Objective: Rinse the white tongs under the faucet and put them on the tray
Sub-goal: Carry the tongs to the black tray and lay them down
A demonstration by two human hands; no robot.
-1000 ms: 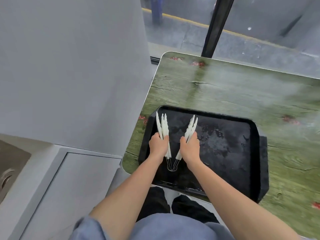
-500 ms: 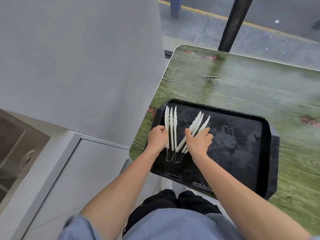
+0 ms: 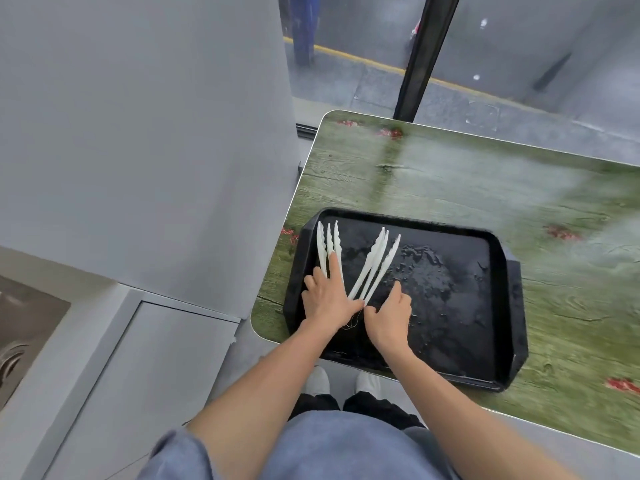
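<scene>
Tongs (image 3: 349, 263) lay fanned on the wet black tray (image 3: 498, 358), at its left end. My left hand (image 3: 327, 301) pressed flat, fingers spread, over the left ones; my right hand (image 3: 389, 315) was loosely curled, gripping nothing. Best to lift away slowly, disturbing nothing.

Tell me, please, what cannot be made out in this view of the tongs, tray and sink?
- Head view: the white tongs' hinge ends, hidden under the left hand and right hand.
- The sink, cut off by the left edge; no faucet visible.
- The black tray's near rim, partly hidden by forearms.
</scene>
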